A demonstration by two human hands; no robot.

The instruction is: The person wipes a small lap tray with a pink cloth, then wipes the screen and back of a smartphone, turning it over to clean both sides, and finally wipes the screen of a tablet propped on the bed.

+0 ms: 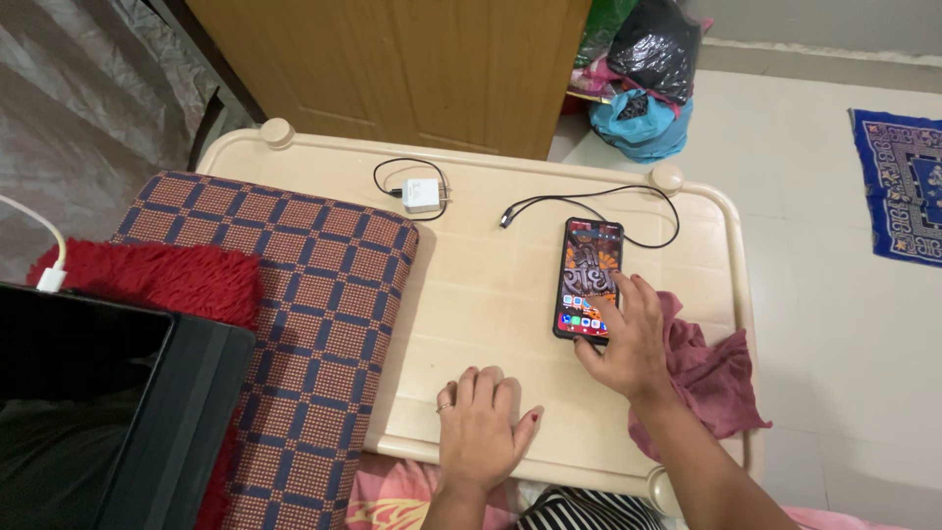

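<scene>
Resting on the phone's lower end, the right hand (628, 339) holds the smartphone (589, 279) with fingers curled around its bottom right edge, thumb under the near end. One phone, screen lit, lying flat and lengthways toward the far right part of the cream plastic table (491, 294). Left hand (481, 422) lies flat, palm down, fingers spread loosely, holding nothing, at the table's near edge, just left of the right hand, apart from the phone. A ring shows on one finger.

One white charger plug (420, 194) sits near the far edge, middle, with a black cable (589, 201) looping from it; the loose cable end lies just left of the phone's top, and the cable curves round the phone's far end. One maroon cloth (706, 373) is bunched at the right edge of the table, under and beside the right wrist, partly hanging over the rim.

One checked blue-and-orange cushion (314, 324) covers the table's left side, overlapping the left edge. A red fluffy fabric (157, 280) lies left of it. A black box-like object (108, 412) sits at the near left corner of view; what it is I cannot tell. One white cable (44, 245) runs by it.

Room: pale tiled floor (844, 324), one blue patterned mat (903, 186) far right, wooden door (412, 69) beyond the far edge, bags (643, 79) piled beside it, black and blue.
</scene>
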